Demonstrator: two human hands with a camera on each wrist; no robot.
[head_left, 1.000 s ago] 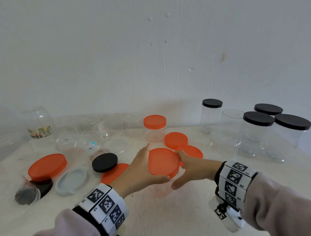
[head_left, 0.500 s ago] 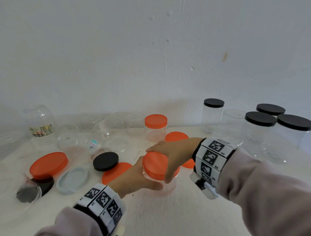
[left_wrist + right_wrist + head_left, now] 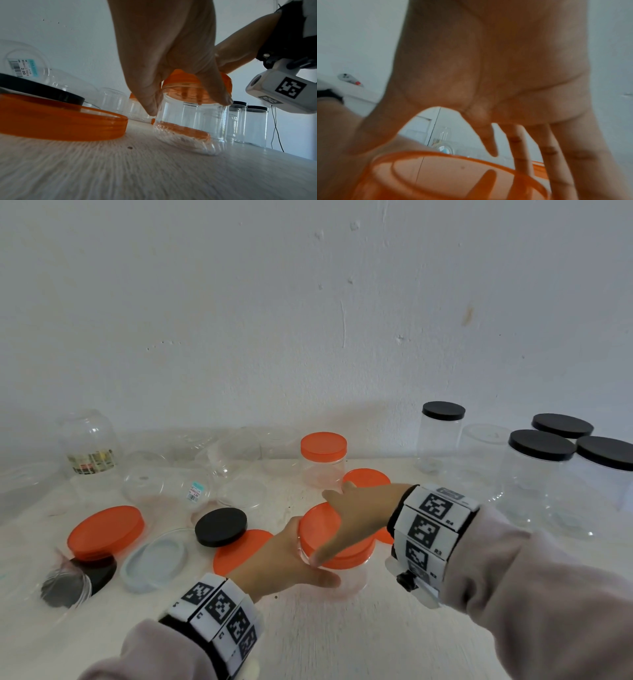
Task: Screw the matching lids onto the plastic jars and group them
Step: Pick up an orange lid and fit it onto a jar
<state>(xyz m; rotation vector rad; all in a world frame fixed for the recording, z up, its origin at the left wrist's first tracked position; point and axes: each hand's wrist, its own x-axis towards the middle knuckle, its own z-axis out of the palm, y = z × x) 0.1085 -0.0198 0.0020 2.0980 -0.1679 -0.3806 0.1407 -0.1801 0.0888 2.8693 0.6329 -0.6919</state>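
Now the right hand (image 3: 356, 518) lies over the orange lid (image 3: 334, 537) with its wrist swung further round toward the camera than half a second ago, when the fingers draped the lid's front edge; a second ago it only touched the lid's right rim. Its thumb curls down the lid's near left edge and its fingers wrap the far side, so it grips the lid from above, palm down, the banded wrist out to the right. The left hand (image 3: 284, 559) is where it was, reaching in from the lower left with thumb in front and fingers behind, curled round the clear jar (image 3: 188, 121) just under the lid. In the left wrist view the jar stands upright on the white table (image 3: 342, 638), long axis vertical, mouth up beneath the lid, which sits level on it. Just left of the hands a loose flat orange lid (image 3: 239, 549) lies partly under a black lid (image 3: 221, 525); further left rest a larger orange lid (image 3: 105, 531) and a pale blue lid (image 3: 156, 561). Behind stands a small orange-capped jar (image 3: 323, 460), and well to the right black-lidded jars (image 3: 541, 470) stand together by the wall.
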